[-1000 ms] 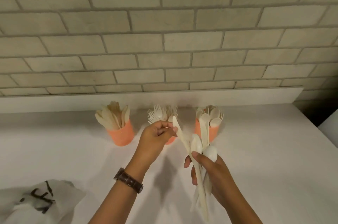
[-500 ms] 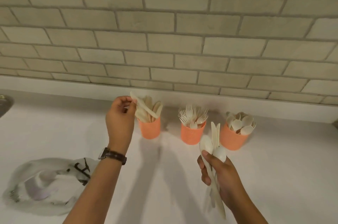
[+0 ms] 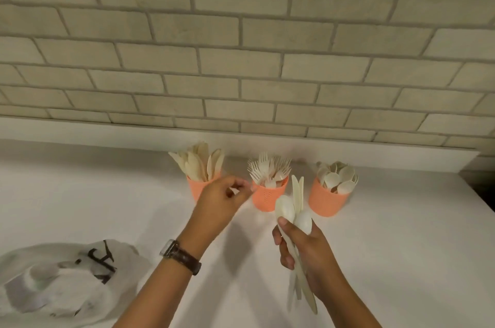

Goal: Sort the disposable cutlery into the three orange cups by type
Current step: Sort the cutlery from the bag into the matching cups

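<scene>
**Knife delivered, left hand heading back for the next piece**

Since half a second ago the left hand [image 3: 222,201] has left the top of the knife cup [image 3: 194,188] and no longer carries the knife it held there. It now sits low in front of that cup, just left of centre frame. Its fingers are loosely curled and nothing shows between them, though it is slightly blurred.

The right hand [image 3: 308,252], lower right of centre, grips the unsorted bundle of cutlery [image 3: 296,201] by the handles. Two spoon bowls [image 3: 284,208] stand above the thumb, with at least two knife blades [image 3: 296,188] rising behind them. The exact count is hard to read lower down, where the handles blur.

Behind the hands the three orange cups stand in a row across the middle of the frame. The knife cup is on the left, the fork cup [image 3: 267,199] in the middle and the spoon cup [image 3: 325,201] on the right. Each is well filled with a single type.

I judge the sorting mostly done, with only this handful left to go to the left and right cups.

A crumpled white plastic bag [image 3: 61,279] lies on the white counter [image 3: 401,247] at lower left. A brown-strapped wristwatch [image 3: 179,254] is on the left wrist, and a pale brick wall [image 3: 241,59] fills the upper frame.
</scene>
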Action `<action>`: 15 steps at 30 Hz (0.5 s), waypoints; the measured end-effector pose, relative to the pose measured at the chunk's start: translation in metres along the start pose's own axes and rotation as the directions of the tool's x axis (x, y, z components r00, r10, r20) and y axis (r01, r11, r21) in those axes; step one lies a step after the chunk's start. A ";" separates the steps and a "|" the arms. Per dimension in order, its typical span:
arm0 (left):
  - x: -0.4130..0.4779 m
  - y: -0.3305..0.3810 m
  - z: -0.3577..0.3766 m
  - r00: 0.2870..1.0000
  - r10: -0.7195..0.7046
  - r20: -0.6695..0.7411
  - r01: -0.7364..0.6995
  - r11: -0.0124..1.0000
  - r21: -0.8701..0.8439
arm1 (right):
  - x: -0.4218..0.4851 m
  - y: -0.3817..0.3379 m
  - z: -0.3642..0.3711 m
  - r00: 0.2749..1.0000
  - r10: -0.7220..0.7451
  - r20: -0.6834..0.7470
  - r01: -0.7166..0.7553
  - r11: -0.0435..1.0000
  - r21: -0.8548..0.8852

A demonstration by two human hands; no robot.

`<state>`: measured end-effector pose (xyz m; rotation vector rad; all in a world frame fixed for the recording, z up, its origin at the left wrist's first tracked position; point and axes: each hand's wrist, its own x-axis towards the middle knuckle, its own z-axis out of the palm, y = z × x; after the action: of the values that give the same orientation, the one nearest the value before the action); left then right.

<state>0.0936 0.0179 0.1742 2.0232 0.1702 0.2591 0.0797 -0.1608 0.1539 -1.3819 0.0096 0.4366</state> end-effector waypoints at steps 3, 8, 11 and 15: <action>-0.015 0.003 0.019 0.962 -0.076 0.261 0.121 0.979 -0.163 | 0.000 0.001 0.001 1.000 -0.017 0.014 0.017 1.000 -0.001; -0.017 0.005 0.021 0.949 -0.115 0.295 0.200 0.940 -0.276 | -0.001 0.001 0.003 0.999 -0.035 0.020 0.035 0.998 -0.046; -0.018 0.008 0.021 0.942 -0.155 0.297 0.246 0.922 -0.299 | -0.002 0.000 0.004 0.999 -0.039 0.027 0.041 0.996 -0.080; -0.016 0.009 0.020 0.942 -0.175 0.286 0.258 0.922 -0.287 | -0.003 0.000 0.004 0.999 -0.031 0.035 0.035 0.992 -0.122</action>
<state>0.0837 -0.0071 0.1722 1.6757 0.1777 -0.1128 0.0757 -0.1580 0.1551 -1.4930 -0.0683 0.4386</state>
